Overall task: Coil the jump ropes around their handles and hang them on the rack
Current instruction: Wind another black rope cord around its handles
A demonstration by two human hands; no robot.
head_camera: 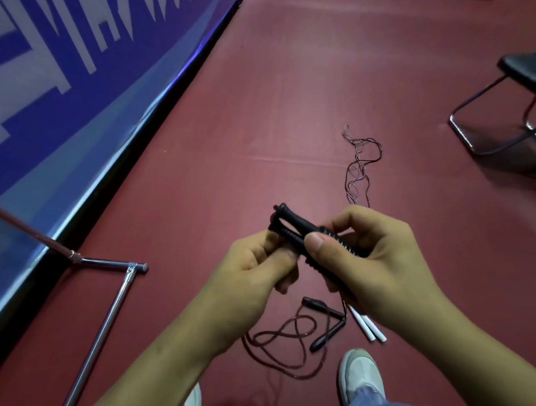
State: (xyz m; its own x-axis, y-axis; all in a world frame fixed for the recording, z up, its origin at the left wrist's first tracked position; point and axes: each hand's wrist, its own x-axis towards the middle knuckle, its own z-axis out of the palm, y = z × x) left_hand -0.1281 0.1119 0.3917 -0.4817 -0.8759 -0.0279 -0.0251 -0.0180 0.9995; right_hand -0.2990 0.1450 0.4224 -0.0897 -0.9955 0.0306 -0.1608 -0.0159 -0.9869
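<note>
Both hands are up over the red floor (286, 94) with a pair of black handles (289, 226) held side by side: the left hand (263, 261) is curled round the near end, and the right hand (376, 259) pinches the part where the rope sits wound on, thumb on top. Below them a second jump rope (284, 334) lies loose by a shoe (360, 373), just beside two white handles (369, 327) whose thin cord (358, 165) trails off in a tangle. The metal rack (111, 304) is off to the left by the blue wall.
</note>
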